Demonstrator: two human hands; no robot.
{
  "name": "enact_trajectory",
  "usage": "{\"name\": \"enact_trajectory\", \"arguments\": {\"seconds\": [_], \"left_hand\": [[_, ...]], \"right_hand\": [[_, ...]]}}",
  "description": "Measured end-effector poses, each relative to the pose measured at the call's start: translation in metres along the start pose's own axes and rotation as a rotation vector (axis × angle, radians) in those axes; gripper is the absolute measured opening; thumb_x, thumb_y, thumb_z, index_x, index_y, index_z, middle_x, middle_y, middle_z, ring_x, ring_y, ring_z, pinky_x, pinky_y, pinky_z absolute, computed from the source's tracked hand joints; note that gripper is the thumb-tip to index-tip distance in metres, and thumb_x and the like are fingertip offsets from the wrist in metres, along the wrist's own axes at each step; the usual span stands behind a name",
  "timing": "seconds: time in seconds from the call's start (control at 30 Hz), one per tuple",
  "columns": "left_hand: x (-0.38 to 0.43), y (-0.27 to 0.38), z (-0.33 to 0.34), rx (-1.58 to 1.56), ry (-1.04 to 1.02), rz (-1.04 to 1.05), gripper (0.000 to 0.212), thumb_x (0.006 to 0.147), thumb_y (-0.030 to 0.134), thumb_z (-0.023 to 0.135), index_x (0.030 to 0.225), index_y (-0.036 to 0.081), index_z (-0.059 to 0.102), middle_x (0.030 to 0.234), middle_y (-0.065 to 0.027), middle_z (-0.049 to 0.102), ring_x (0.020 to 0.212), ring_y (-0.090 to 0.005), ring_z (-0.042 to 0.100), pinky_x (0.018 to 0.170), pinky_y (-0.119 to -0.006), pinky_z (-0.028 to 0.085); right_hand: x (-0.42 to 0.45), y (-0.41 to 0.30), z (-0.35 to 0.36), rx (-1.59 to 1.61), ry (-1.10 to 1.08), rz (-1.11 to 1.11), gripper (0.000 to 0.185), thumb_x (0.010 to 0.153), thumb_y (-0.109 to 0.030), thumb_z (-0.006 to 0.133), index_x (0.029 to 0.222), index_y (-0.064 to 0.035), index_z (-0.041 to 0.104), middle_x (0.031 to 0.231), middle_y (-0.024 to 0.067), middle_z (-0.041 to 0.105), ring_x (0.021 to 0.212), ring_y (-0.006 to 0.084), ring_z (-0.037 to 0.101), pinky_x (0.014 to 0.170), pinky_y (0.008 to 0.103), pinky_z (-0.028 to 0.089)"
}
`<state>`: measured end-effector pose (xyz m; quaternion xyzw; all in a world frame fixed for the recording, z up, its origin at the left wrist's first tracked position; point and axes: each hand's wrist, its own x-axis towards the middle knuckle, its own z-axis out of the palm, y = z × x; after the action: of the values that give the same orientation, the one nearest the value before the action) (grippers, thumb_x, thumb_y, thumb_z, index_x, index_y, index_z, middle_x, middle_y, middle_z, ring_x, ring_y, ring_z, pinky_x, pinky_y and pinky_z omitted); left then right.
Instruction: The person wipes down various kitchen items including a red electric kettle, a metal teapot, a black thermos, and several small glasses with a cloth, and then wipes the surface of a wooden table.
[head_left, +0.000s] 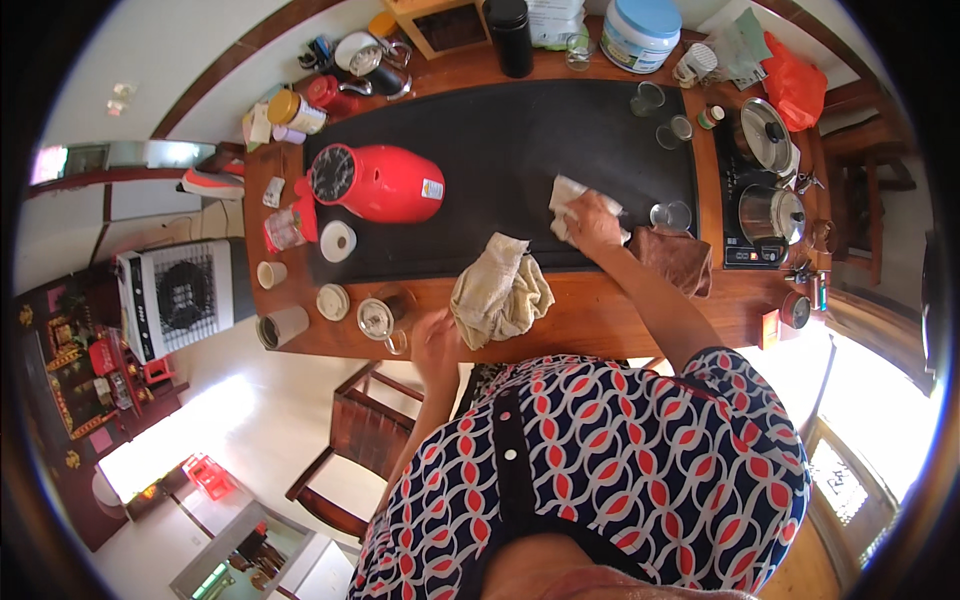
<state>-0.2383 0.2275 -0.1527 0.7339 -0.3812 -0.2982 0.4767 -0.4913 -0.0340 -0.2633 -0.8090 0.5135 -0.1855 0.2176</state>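
Observation:
My right hand (594, 220) presses a crumpled whitish cloth or tissue (564, 193) onto the black tabletop panel (495, 150). Its fingers lie over the middle of the cloth. A folded brown cloth (677, 261) lies to the right of that wrist, with a clear glass (670, 216) just above it. My left hand (436, 345) is at the table's front edge, slightly blurred, beside a bunched beige towel (501, 292). Whether its fingers touch the towel is hard to tell. A lidded glass jug (381, 316) stands to the left of this hand.
A red rounded jar-shaped object (397, 184) lies on the panel's left part. Glasses (646, 99) stand at the upper right, near an induction cooktop (750, 255) with a steel pot (761, 214). Jars, a black tumbler (511, 37) and a white tub (639, 41) line the far edge.

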Motion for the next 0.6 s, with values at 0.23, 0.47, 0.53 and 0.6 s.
{"name": "enact_trajectory", "arguments": {"seconds": [0.23,0.47,0.53,0.6], "left_hand": [[0.214,0.095,0.121,-0.010,-0.182,0.209,0.071,0.083,0.018,0.079,0.140,0.001,0.041,0.139,-0.0156,0.050,0.116,-0.0247,0.058,0.095,-0.036,0.048],[0.383,0.112,0.211,0.062,0.010,0.343,0.116,0.068,0.030,0.089,0.148,-0.012,0.017,0.151,-0.0334,0.027,0.144,-0.0384,0.026,0.119,-0.040,0.021],[0.398,0.129,0.247,0.085,0.012,0.225,0.118,0.068,0.028,0.090,0.150,-0.008,0.014,0.152,-0.0306,0.029,0.142,-0.0346,0.031,0.117,-0.039,0.025],[0.414,0.134,0.267,-0.086,-0.040,0.202,0.115,0.067,0.020,0.091,0.150,-0.005,0.016,0.144,-0.0249,0.039,0.132,-0.0296,0.043,0.110,-0.036,0.034]], "right_hand": [[0.027,-0.012,-0.034,-0.031,0.100,0.061,0.026,0.083,-0.028,0.070,0.104,-0.0127,0.071,0.117,0.0072,0.059,0.116,0.0298,0.053,0.098,0.0510,0.043],[0.021,0.004,-0.009,-0.189,-0.008,0.044,0.056,0.087,-0.046,0.062,0.137,-0.0207,0.055,0.157,0.0071,0.032,0.148,0.0321,0.022,0.116,0.0624,0.016],[0.018,0.017,-0.008,-0.184,0.004,0.069,0.055,0.087,-0.045,0.061,0.136,-0.0208,0.055,0.157,0.0071,0.032,0.148,0.0321,0.022,0.116,0.0624,0.015],[0.015,0.018,-0.010,-0.183,0.006,0.073,0.055,0.088,-0.045,0.061,0.137,-0.0208,0.055,0.158,0.0068,0.032,0.148,0.0322,0.022,0.117,0.0620,0.015]]}}
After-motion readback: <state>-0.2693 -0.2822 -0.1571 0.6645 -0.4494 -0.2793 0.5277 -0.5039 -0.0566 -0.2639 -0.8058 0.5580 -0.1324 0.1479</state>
